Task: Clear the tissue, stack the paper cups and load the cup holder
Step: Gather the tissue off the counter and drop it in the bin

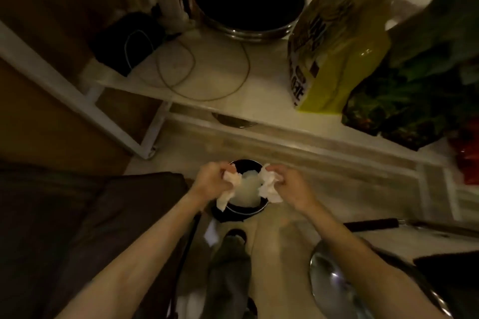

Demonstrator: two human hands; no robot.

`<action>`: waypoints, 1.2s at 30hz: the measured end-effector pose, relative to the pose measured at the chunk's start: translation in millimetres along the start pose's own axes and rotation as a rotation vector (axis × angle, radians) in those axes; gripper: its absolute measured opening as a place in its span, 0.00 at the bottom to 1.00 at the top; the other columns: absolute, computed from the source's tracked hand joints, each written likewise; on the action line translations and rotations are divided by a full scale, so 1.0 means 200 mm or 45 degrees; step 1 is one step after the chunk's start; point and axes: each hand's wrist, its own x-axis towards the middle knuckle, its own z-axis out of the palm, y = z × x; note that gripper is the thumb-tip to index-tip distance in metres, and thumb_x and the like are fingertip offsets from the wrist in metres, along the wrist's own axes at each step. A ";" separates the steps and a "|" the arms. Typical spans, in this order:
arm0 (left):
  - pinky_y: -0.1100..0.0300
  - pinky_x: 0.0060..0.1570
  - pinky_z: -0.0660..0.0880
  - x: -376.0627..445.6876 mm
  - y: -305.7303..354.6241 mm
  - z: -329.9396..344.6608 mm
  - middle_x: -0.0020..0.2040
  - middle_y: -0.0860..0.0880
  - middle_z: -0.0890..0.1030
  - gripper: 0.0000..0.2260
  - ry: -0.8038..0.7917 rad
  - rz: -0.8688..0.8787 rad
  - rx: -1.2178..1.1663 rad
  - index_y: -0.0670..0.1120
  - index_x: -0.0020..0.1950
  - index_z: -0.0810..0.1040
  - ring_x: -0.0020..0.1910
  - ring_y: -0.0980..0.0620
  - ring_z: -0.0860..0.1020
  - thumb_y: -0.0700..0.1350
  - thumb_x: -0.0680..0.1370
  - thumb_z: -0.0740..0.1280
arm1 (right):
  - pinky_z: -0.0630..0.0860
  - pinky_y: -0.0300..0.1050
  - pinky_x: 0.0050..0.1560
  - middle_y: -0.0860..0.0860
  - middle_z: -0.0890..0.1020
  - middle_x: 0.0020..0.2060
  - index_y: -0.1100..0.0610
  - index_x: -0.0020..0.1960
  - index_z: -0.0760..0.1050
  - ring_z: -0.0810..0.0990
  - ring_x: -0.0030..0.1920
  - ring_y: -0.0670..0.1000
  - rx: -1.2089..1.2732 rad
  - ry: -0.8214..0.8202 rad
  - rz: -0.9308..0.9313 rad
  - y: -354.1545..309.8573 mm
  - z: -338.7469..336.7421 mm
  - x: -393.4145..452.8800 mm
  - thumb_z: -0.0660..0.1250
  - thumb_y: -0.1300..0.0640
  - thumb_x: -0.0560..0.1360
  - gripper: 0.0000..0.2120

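Both my hands hover over a small round bin [255,210] on the floor, lined with a dark bag. My left hand [211,180] is shut on a crumpled white tissue [228,190] that hangs over the bin's left rim. My right hand [291,185] is shut on a second crumpled white tissue [269,186] above the right rim. Pale paper or tissue [247,189] lies inside the bin. No paper cups or cup holder are in view.
A low white shelf [207,80] ahead carries a large dark pot [248,0], a thin cable [202,67], a yellow bag [334,41] and leafy greens [409,96]. A dark cushion [77,215] is at left, a metal bowl [334,282] at lower right, my foot [233,238] below the bin.
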 end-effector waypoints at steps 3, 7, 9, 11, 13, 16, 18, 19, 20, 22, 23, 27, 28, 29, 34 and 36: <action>0.68 0.51 0.67 0.23 -0.28 0.23 0.59 0.38 0.78 0.13 0.129 -0.112 -0.079 0.35 0.53 0.77 0.60 0.42 0.75 0.31 0.69 0.68 | 0.69 0.41 0.46 0.62 0.79 0.57 0.57 0.68 0.66 0.78 0.56 0.61 -0.040 0.046 0.072 0.27 0.26 0.24 0.58 0.67 0.74 0.23; 0.71 0.47 0.64 0.51 -0.60 0.48 0.60 0.41 0.77 0.11 0.122 -0.193 -0.074 0.37 0.53 0.77 0.61 0.43 0.75 0.35 0.71 0.67 | 0.70 0.44 0.56 0.60 0.76 0.61 0.58 0.71 0.62 0.75 0.60 0.59 -0.066 0.057 0.132 0.56 0.54 0.49 0.59 0.63 0.76 0.23; 0.66 0.50 0.68 0.61 -0.73 0.57 0.63 0.40 0.76 0.13 0.065 -0.204 -0.059 0.38 0.56 0.75 0.61 0.43 0.74 0.35 0.72 0.66 | 0.69 0.46 0.62 0.59 0.74 0.64 0.58 0.71 0.62 0.73 0.63 0.57 -0.032 0.032 0.116 0.67 0.65 0.58 0.60 0.63 0.76 0.23; 0.59 0.55 0.72 0.70 -0.82 0.65 0.65 0.38 0.72 0.15 0.003 -0.230 -0.067 0.40 0.58 0.73 0.62 0.42 0.74 0.36 0.71 0.66 | 0.70 0.45 0.61 0.58 0.72 0.65 0.57 0.71 0.62 0.74 0.62 0.57 -0.018 -0.008 0.119 0.77 0.76 0.67 0.59 0.64 0.76 0.23; 0.51 0.58 0.73 0.78 -0.87 0.72 0.65 0.39 0.71 0.17 -0.020 -0.237 -0.062 0.41 0.60 0.72 0.61 0.42 0.73 0.37 0.71 0.67 | 0.71 0.45 0.60 0.58 0.71 0.66 0.57 0.71 0.62 0.74 0.61 0.57 -0.021 -0.031 0.126 0.83 0.84 0.76 0.58 0.64 0.76 0.23; 0.60 0.57 0.68 0.88 -0.88 0.80 0.67 0.40 0.67 0.20 -0.069 -0.221 -0.083 0.41 0.64 0.68 0.64 0.43 0.70 0.38 0.73 0.66 | 0.71 0.46 0.63 0.58 0.69 0.67 0.56 0.71 0.60 0.73 0.62 0.56 -0.005 -0.081 0.102 0.89 0.91 0.87 0.56 0.64 0.77 0.23; 0.64 0.57 0.65 0.93 -0.89 0.84 0.70 0.42 0.65 0.23 -0.134 -0.223 -0.123 0.41 0.69 0.64 0.67 0.45 0.67 0.40 0.74 0.65 | 0.70 0.46 0.65 0.57 0.67 0.69 0.56 0.72 0.57 0.71 0.65 0.56 0.001 -0.123 0.086 0.92 0.93 0.92 0.57 0.64 0.77 0.25; 0.63 0.58 0.65 0.94 -0.89 0.85 0.71 0.43 0.64 0.25 -0.175 -0.236 -0.137 0.42 0.70 0.61 0.68 0.45 0.66 0.42 0.75 0.64 | 0.70 0.48 0.66 0.57 0.66 0.70 0.56 0.73 0.56 0.70 0.67 0.56 -0.007 -0.128 0.089 0.92 0.94 0.94 0.58 0.64 0.77 0.26; 0.62 0.58 0.66 0.94 -0.89 0.86 0.72 0.43 0.64 0.25 -0.206 -0.254 -0.147 0.44 0.72 0.59 0.69 0.45 0.66 0.42 0.76 0.63 | 0.69 0.49 0.67 0.58 0.64 0.71 0.56 0.73 0.56 0.69 0.68 0.57 -0.016 -0.125 0.096 0.93 0.94 0.95 0.58 0.64 0.77 0.26; 0.61 0.56 0.67 0.91 -0.87 0.84 0.72 0.43 0.64 0.26 -0.211 -0.284 -0.142 0.45 0.72 0.58 0.68 0.45 0.67 0.42 0.76 0.62 | 0.69 0.50 0.67 0.58 0.64 0.72 0.56 0.73 0.56 0.68 0.69 0.58 -0.031 -0.112 0.098 0.92 0.91 0.93 0.58 0.64 0.77 0.26; 0.61 0.56 0.66 0.88 -0.86 0.82 0.71 0.42 0.65 0.26 -0.210 -0.291 -0.132 0.45 0.72 0.58 0.68 0.45 0.67 0.41 0.76 0.62 | 0.69 0.50 0.67 0.58 0.64 0.72 0.55 0.73 0.56 0.68 0.69 0.58 -0.036 -0.106 0.100 0.90 0.89 0.91 0.58 0.63 0.77 0.26; 0.63 0.57 0.66 0.70 -0.71 0.64 0.70 0.43 0.67 0.25 -0.226 -0.259 -0.159 0.45 0.71 0.60 0.65 0.47 0.69 0.39 0.75 0.62 | 0.73 0.49 0.62 0.57 0.69 0.69 0.54 0.73 0.56 0.73 0.64 0.57 -0.060 -0.098 0.069 0.73 0.73 0.75 0.60 0.61 0.76 0.27; 0.60 0.61 0.67 0.65 -0.65 0.58 0.71 0.44 0.67 0.27 -0.226 -0.250 -0.184 0.46 0.72 0.60 0.67 0.47 0.68 0.40 0.74 0.63 | 0.74 0.49 0.61 0.57 0.71 0.67 0.54 0.72 0.57 0.74 0.62 0.57 -0.064 -0.087 0.049 0.67 0.68 0.70 0.61 0.60 0.76 0.27; 0.56 0.64 0.67 0.59 -0.59 0.52 0.71 0.44 0.68 0.28 -0.233 -0.235 -0.206 0.46 0.72 0.60 0.68 0.46 0.68 0.41 0.73 0.64 | 0.75 0.50 0.59 0.57 0.73 0.64 0.54 0.71 0.58 0.76 0.60 0.57 -0.062 -0.074 0.022 0.60 0.62 0.64 0.62 0.59 0.75 0.27; 0.51 0.62 0.71 0.22 -0.13 0.15 0.60 0.41 0.77 0.29 -0.209 -0.073 -0.189 0.44 0.70 0.62 0.60 0.46 0.75 0.40 0.71 0.68 | 0.77 0.52 0.53 0.56 0.78 0.56 0.55 0.69 0.62 0.80 0.51 0.56 -0.078 0.007 -0.122 0.19 0.24 0.26 0.66 0.57 0.73 0.26; 0.53 0.59 0.73 0.06 0.08 0.01 0.57 0.43 0.78 0.27 -0.205 0.051 -0.122 0.45 0.68 0.64 0.58 0.48 0.76 0.41 0.71 0.69 | 0.77 0.52 0.53 0.55 0.79 0.54 0.55 0.68 0.64 0.80 0.50 0.55 -0.041 0.055 -0.177 0.02 0.07 0.09 0.68 0.56 0.72 0.26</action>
